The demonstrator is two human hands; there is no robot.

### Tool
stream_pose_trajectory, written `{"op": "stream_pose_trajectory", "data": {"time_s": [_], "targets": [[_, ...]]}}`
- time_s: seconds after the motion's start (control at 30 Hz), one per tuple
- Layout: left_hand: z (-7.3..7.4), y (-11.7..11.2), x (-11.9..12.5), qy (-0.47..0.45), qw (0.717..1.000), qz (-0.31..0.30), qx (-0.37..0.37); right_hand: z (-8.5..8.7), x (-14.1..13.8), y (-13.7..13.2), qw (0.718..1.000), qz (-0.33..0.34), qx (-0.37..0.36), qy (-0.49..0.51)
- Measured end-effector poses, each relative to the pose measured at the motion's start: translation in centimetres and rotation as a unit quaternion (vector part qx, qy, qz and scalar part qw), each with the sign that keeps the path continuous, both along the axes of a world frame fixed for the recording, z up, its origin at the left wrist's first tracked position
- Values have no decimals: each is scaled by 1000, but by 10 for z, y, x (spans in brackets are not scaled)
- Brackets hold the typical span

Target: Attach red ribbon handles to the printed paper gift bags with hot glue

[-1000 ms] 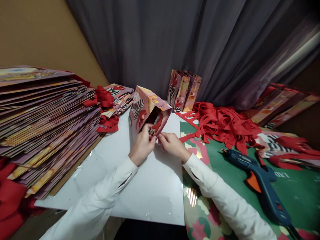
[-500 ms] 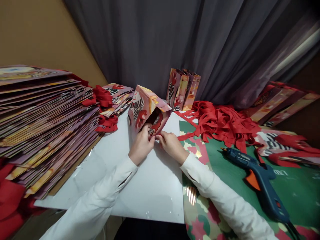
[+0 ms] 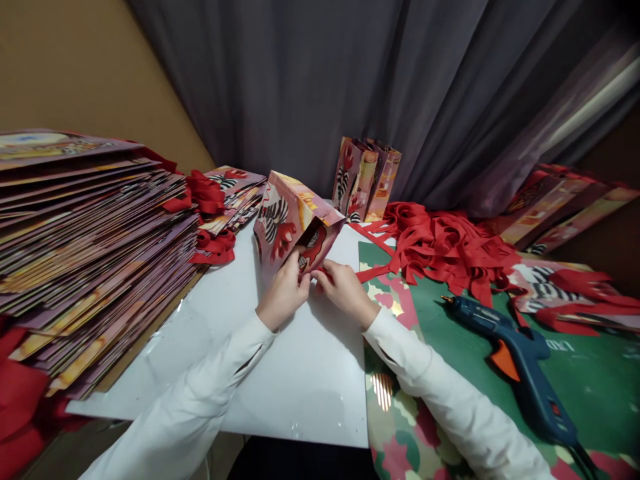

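Over the white board (image 3: 295, 373), the zebra-print paper bag (image 3: 295, 220) has tipped slightly left, work staying at its open rim. The left hand (image 3: 285, 290) pinches that rim; the right hand's (image 3: 345, 290) fingertips meet beside it, holding what is unclear. Rightward lie red ribbons (image 3: 445, 247), then a glue gun (image 3: 530, 363).

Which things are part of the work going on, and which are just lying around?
In use:
Pink paper bag with zebra print, left hand gripping it, right hand pinching at its edge

Lying about, perhaps connected:
Blue plastic glue gun, orange trigger
Tangled heap of red fabric ribbons
Tall stack of flat printed paper
Upright printed paper bags
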State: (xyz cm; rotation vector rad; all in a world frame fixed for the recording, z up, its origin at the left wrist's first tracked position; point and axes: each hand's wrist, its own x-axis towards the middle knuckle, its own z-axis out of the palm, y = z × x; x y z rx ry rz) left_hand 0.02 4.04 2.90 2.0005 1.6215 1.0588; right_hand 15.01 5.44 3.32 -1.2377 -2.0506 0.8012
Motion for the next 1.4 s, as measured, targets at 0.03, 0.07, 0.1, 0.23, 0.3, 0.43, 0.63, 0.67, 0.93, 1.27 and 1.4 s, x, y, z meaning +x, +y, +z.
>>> {"op": "stream_pose_trajectory", "data": {"time_s": [0.03, 0.07, 0.1, 0.23, 0.3, 0.43, 0.63, 0.67, 0.93, 1.27, 1.4], "targets": [[1, 0, 0, -9, 1000, -5, -2, 0, 0, -1, 1000, 1, 5, 1], [2, 1, 0, -23, 1000, -9, -5, 1, 0, -1, 1000, 1, 9, 3], [3, 1, 0, -37, 999, -12, -10, 1, 0, -1, 1000, 1, 12, 4], [5, 4, -2, -46, 999, 1, -24, -1, 0, -3, 1000, 10, 17, 0], [4, 5, -3, -32, 999, 16, -24, -3, 0, -3, 999, 23, 24, -10], [3, 7, -6, -21, 999, 32, -28, -3, -1, -4, 998, 32, 50, -39], [2, 11, -9, -24, 999, 30, -32, 1, 4, -12, 997, 8, 22, -79], [3, 12, -11, -25, 999, 32, -23, 1, 7, -16, 996, 2, 16, -84], [7, 18, -20, -33, 998, 61, 3, 4, 77, -71, 989, -31, -22, -143], [5, 13, -13, -7, 997, 72, -15, -1, 182, -152, 975, -160, -55, -143], [6, 13, -12, 3, 997, 77, -20, -6, 237, -181, 960, -250, -37, -119]]}}
